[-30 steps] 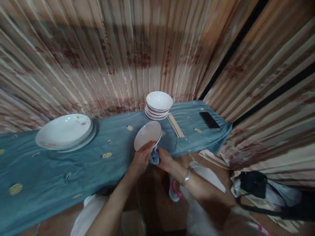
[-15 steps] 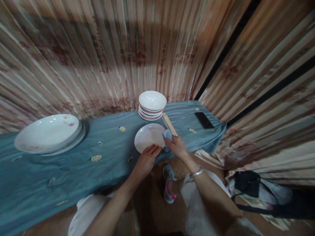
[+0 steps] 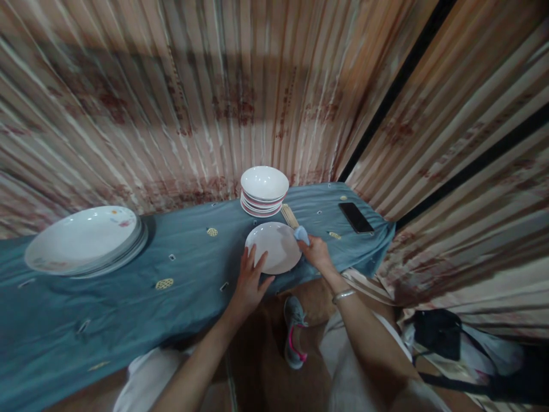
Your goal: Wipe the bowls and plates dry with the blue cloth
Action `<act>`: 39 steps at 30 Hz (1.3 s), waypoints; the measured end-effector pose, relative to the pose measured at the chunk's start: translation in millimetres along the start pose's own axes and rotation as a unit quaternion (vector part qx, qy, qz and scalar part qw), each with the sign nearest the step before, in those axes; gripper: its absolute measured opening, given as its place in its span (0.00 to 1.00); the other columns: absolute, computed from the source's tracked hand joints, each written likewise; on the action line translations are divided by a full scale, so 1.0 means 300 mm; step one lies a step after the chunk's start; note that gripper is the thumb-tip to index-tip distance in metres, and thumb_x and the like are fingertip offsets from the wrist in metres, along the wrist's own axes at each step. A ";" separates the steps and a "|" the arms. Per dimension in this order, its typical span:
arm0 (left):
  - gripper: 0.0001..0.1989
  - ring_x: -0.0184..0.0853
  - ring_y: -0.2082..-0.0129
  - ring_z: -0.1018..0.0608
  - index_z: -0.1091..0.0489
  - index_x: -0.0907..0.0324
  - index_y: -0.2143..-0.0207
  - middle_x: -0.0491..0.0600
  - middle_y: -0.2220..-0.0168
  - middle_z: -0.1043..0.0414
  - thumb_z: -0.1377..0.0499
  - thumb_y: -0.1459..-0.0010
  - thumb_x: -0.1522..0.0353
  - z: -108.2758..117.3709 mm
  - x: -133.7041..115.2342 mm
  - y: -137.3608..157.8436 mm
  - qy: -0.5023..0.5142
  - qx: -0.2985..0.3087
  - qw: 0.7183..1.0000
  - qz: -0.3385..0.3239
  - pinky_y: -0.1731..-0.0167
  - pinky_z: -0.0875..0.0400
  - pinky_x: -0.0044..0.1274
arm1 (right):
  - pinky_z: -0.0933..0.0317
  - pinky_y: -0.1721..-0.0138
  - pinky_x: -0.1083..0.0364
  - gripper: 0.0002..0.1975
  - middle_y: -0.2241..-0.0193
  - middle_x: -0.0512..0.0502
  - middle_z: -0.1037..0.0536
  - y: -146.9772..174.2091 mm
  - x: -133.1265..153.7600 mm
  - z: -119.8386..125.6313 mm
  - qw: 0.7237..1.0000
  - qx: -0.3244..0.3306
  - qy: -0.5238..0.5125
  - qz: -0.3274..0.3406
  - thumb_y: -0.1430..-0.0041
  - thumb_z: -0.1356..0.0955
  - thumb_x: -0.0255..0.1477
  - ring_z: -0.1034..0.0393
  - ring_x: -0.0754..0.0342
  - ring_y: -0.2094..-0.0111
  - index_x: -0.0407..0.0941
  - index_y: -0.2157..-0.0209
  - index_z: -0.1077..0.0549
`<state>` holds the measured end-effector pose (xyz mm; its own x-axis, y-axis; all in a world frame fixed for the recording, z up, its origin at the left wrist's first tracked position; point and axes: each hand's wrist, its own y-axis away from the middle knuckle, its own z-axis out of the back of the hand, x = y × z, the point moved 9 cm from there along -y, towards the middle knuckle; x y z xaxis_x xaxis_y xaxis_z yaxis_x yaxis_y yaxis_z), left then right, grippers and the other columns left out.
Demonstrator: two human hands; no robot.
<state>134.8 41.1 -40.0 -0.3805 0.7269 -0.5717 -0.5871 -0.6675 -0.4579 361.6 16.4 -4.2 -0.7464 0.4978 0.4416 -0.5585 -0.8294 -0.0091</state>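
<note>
In front of me on the blue-clothed table lies a white plate [image 3: 279, 246]. My left hand [image 3: 251, 281] is at its left front edge, fingers spread and touching the plate near the rim. At the right rim my right hand [image 3: 317, 253] is closed around a small light-blue cloth [image 3: 302, 234], part of which sticks out above the fingers. Behind the plate stands a stack of white bowls [image 3: 265, 184] with red-edged rims. Beside it a bundle of light wooden chopsticks [image 3: 289, 216] lies partly behind the cloth.
At the left sits a stack of large white plates [image 3: 81, 240] with a floral pattern. A black phone [image 3: 355, 217] rests near the right end of the table [image 3: 189, 252]. Pleated curtains [image 3: 240, 91] hang close behind and at right. A dark bag [image 3: 437, 333] is at lower right.
The plate has shifted right. My left hand has moved from its front right to its left edge, fingers now spread. The cloth in my right hand has moved slightly right.
</note>
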 end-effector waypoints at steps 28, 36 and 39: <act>0.13 0.46 0.37 0.33 0.26 0.59 0.51 0.57 0.45 0.26 0.45 0.36 0.68 -0.018 -0.055 -0.027 0.017 -0.026 0.996 -0.084 0.44 0.29 0.45 | 0.43 0.66 0.57 0.14 0.61 0.36 0.18 -0.028 -0.011 0.031 0.989 0.007 0.141 0.034 0.33 0.37 0.33 0.23 0.47 0.60 0.42 0.58 0.22; 0.12 0.46 0.39 0.31 0.24 0.61 0.55 0.57 0.48 0.24 0.46 0.35 0.69 -0.015 -0.075 -0.018 0.014 -0.011 0.996 -0.085 0.45 0.27 0.43 | 0.42 0.65 0.56 0.14 0.60 0.36 0.18 -0.030 -0.017 0.022 0.986 0.019 0.163 0.027 0.33 0.37 0.33 0.23 0.46 0.58 0.43 0.57 0.23; 0.12 0.46 0.39 0.31 0.24 0.61 0.54 0.57 0.49 0.24 0.45 0.35 0.69 -0.019 -0.086 -0.012 0.014 -0.005 0.996 -0.090 0.45 0.28 0.44 | 0.42 0.64 0.57 0.14 0.61 0.37 0.18 -0.032 -0.019 0.023 0.986 0.019 0.166 0.030 0.34 0.37 0.33 0.23 0.46 0.58 0.43 0.58 0.23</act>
<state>150.8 23.7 -27.5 -0.2499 0.8299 -0.4988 -0.6359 -0.5292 -0.5617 373.8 19.8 -0.5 -0.8585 0.4975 0.1241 -0.5002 -0.8658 0.0107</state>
